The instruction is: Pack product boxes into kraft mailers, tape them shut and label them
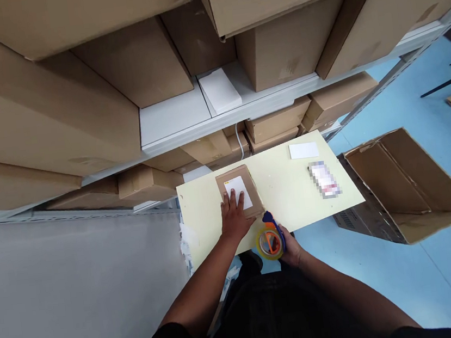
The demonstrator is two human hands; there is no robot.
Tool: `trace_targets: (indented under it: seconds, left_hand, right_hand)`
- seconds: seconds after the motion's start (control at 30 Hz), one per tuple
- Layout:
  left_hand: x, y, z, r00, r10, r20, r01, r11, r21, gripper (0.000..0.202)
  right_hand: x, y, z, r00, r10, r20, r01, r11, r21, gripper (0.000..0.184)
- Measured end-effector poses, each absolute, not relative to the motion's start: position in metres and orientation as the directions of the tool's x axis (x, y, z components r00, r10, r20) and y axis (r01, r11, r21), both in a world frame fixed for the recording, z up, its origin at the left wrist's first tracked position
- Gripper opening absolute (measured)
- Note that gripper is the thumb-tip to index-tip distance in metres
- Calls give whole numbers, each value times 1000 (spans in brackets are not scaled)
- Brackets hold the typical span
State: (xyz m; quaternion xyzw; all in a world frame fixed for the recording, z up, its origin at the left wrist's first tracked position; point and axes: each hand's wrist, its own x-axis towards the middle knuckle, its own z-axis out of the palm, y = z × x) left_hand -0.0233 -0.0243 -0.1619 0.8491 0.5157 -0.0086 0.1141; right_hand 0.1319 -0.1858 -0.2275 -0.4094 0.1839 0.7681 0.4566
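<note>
A small brown cardboard box (256,198) with a white label (245,184) on top lies on the pale yellow table (280,184). My left hand (235,217) rests on the box and label, its fingers spread. In my right hand (291,247) is a tape dispenser (273,226), blue and orange, with a roll of clear yellowish tape. Its blue head is at the box's near right corner; whether it touches the cardboard I cannot tell. My palm hides part of the handle.
At the table's right lie a white paper slip (304,150) and a blurred-out item (324,180). A large opened carton (413,190) stands on the blue floor to the right. Metal shelving (174,121) loaded with cardboard boxes rises beyond the table; a white stack (221,90) sits on it.
</note>
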Motion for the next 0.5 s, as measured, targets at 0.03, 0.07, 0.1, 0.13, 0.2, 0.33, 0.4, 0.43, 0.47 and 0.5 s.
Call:
trace_targets:
  seconds: [0.03,0.07,0.1,0.13,0.2,0.33,0.4,0.43,0.47,0.5]
  left_hand:
    - [-22,-30,-162,466,876,-126,877,-438,198,111]
    - [-22,-37,-162,472,873,-124,872,-442,209,116]
    - [-24,-43,-161,486,865,-125,864,-455,215,120]
    - [-28,-50,-160,507,852,-130,854,-475,214,121]
    - [-39,-56,-156,563,812,-155,823,-534,193,114]
    - [-65,-37,-148,663,721,-202,748,-650,134,83]
    - [-71,-19,-146,679,711,-182,733,-670,118,86]
    - [-71,-12,-145,672,722,-168,740,-663,111,92]
    - [-71,-7,-146,657,738,-156,754,-649,105,98]
    - [-70,-3,-147,640,754,-149,769,-632,102,103]
  right_hand:
    - [132,-180,-227,-236,557,-796,-860,-501,-95,52]
    - [136,-171,-227,-224,560,-798,-864,-493,-103,51]
    - [144,-159,-226,-215,561,-799,-863,-492,-113,50]
    - [155,-145,-225,-209,561,-801,-859,-497,-124,50]
    - [182,-115,-223,-214,544,-811,-828,-542,-145,50]
    - [228,-53,-214,-245,498,-832,-652,-720,-239,41]
    - [238,-28,-208,-260,455,-852,-547,-796,-259,40]
    - [241,-18,-205,-264,438,-859,-509,-820,-262,40]
    - [242,-12,-202,-272,428,-862,-483,-835,-263,40]
    - [242,-8,-200,-278,426,-861,-471,-842,-265,40]
